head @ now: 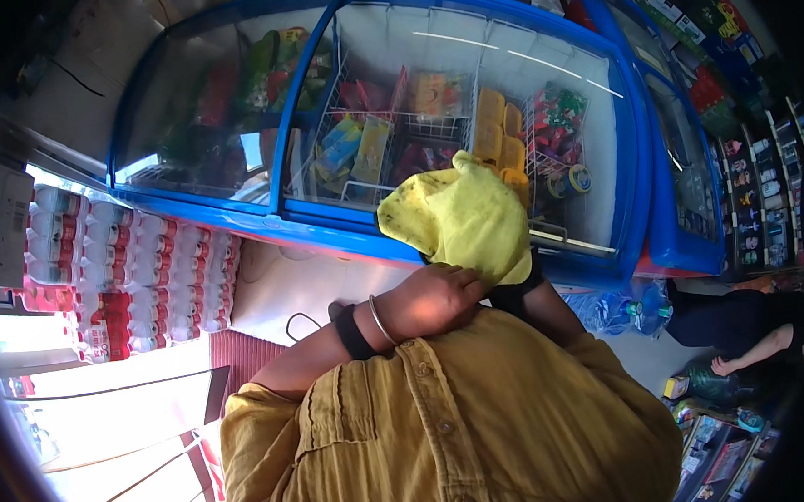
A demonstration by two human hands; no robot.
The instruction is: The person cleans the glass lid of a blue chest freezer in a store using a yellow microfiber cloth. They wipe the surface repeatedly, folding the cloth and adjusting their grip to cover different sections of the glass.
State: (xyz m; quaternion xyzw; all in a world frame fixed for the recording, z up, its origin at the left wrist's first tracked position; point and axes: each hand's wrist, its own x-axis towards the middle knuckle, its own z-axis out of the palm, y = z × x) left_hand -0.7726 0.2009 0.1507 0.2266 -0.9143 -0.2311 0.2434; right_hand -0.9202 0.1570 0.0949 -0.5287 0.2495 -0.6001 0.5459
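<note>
A yellow cloth (pixel 465 213) with dark stains is bunched in front of my chest, over the near edge of a blue chest freezer (pixel 374 235). My left hand (pixel 439 300), with a bangle and a black band at the wrist, is curled on the cloth's lower edge. Its fingertips are partly hidden. My right forearm (pixel 552 311) reaches up to the cloth from the other side, and the cloth covers my right hand. Under the freezer's glass lid (pixel 426 52), wire baskets (pixel 395 125) hold packaged goods, and yellow-orange tubs (pixel 494 123) are stacked beside them.
Shrink-wrapped bottle packs (pixel 151 278) are stacked at the left. A second blue freezer (pixel 677 168) stands at the right, near stocked shelves (pixel 760 191). Large blue-tinted water bottles (pixel 623 307) lie by my right side. Another person (pixel 733 322) in dark clothing is at the far right.
</note>
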